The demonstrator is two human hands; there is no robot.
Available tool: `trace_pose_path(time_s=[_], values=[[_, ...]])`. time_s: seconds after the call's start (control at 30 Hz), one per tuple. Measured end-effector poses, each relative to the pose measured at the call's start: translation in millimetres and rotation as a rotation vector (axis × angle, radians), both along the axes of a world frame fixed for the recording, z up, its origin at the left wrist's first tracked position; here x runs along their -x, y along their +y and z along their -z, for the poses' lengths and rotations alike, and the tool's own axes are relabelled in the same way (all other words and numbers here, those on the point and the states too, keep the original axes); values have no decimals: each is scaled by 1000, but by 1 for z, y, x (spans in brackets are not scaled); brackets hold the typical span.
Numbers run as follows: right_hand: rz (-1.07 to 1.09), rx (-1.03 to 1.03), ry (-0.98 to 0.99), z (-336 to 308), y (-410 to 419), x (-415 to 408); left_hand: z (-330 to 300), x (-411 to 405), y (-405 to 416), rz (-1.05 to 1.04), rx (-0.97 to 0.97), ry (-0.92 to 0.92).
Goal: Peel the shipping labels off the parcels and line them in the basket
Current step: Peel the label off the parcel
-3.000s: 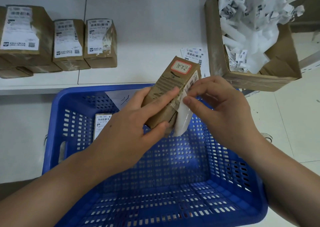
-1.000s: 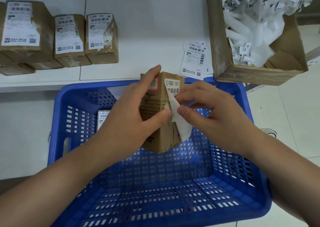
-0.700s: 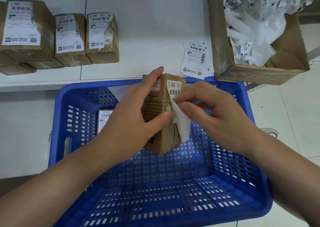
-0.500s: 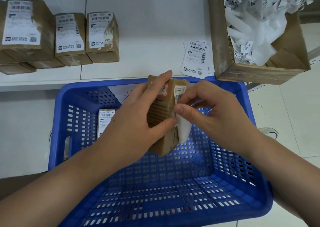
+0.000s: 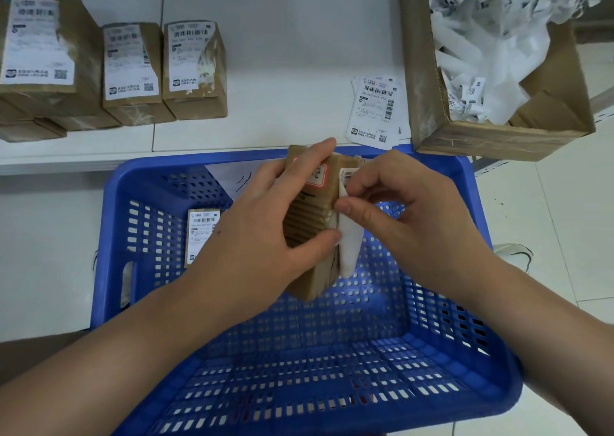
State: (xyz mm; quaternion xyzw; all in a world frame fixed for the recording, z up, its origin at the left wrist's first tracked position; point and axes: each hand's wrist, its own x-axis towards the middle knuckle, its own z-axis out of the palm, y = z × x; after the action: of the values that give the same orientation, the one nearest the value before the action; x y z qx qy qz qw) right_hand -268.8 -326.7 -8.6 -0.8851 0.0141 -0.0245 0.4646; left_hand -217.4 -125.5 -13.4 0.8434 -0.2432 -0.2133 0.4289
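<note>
White shelving [image 5: 299, 53] runs behind a blue basket [image 5: 478, 183], which serves as the landmark. Over the basket's far half, the left hand [image 5: 262, 236] grips a brown parcel [image 5: 307, 223], fingers curled over its top and thumb clamped against its near side. The right hand [image 5: 408, 213], just right of the parcel, pinches the label [image 5: 349, 243] between thumb and forefinger; the lower part of the label hangs free, its blank back showing, while the printed upper part seems to be stuck near the parcel's top corner.

Inside the basket, against its left wall, one box [image 5: 201, 233] stands with a label on it. Beyond the basket to the left, three labelled parcels [image 5: 194, 70] wait on the shelving. Just beyond its far right corner lies a stack of peeled labels [image 5: 375, 113], and further right an open carton [image 5: 498, 136] holds crumpled white paper.

To finish this peel well, the pull probably should go slowly and low, folding the label back along the cardboard rather than straight outward, so the paper does not tear at the stuck corner. The left thumb would do best bracing close to the peel line, keeping the parcel from twisting. Moving the pinch nearer to that line should give steadier control
</note>
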Motion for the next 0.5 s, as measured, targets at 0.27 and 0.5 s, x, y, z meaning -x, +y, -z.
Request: trace_pose_path(time_s=[0.27, 0.5], values=[[37, -37, 61, -7, 0, -1, -7, -5, -1, -37, 99, 139], [103, -91, 63, -14, -4, -3, -5, -12, -2, -144, 258, 322]])
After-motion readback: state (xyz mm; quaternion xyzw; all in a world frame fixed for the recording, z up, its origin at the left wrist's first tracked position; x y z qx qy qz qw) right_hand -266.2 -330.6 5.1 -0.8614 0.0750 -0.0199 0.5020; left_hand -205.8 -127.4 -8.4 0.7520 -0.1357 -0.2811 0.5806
